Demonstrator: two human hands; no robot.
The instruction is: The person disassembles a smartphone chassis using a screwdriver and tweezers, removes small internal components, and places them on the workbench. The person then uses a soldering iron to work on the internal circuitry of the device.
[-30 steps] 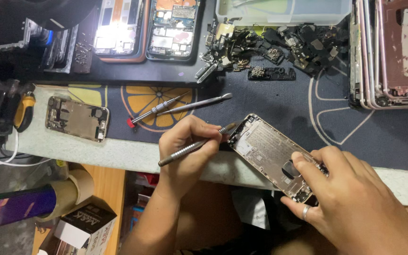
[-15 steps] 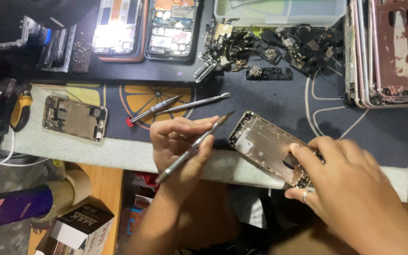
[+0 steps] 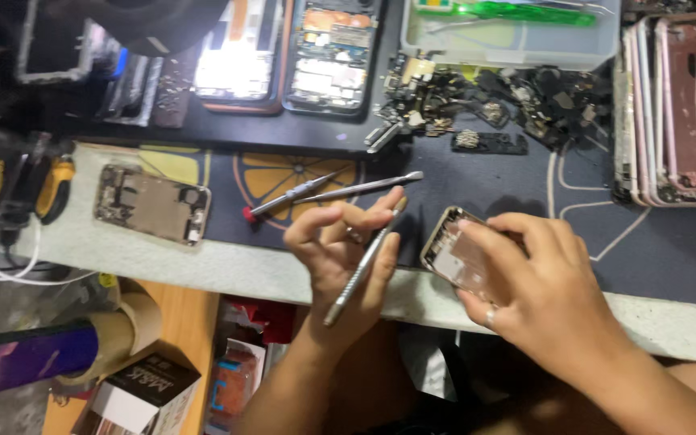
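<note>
My left hand (image 3: pixel 338 251) holds a thin metal pry tool (image 3: pixel 362 264) loosely between its fingers, the tip pointing up and to the right. My right hand (image 3: pixel 535 290) grips a stripped phone housing (image 3: pixel 453 251), tilted with its inner side up, above the table's front edge. The tool's tip is just left of the housing and does not touch it. Much of the housing is hidden under my right fingers.
Two more metal tools (image 3: pixel 328 190) lie on the dark mat (image 3: pixel 590 234). Another bare phone frame (image 3: pixel 151 203) lies at the left. Opened phones (image 3: pixel 330 48), a pile of small parts (image 3: pixel 517 97), a clear tray (image 3: pixel 517 36) and stacked housings (image 3: pixel 678 113) line the back.
My right hand has turned the housing and closed further over it, moving it left. The left hand has lifted the pry tool away from the housing and opened its fingers.
</note>
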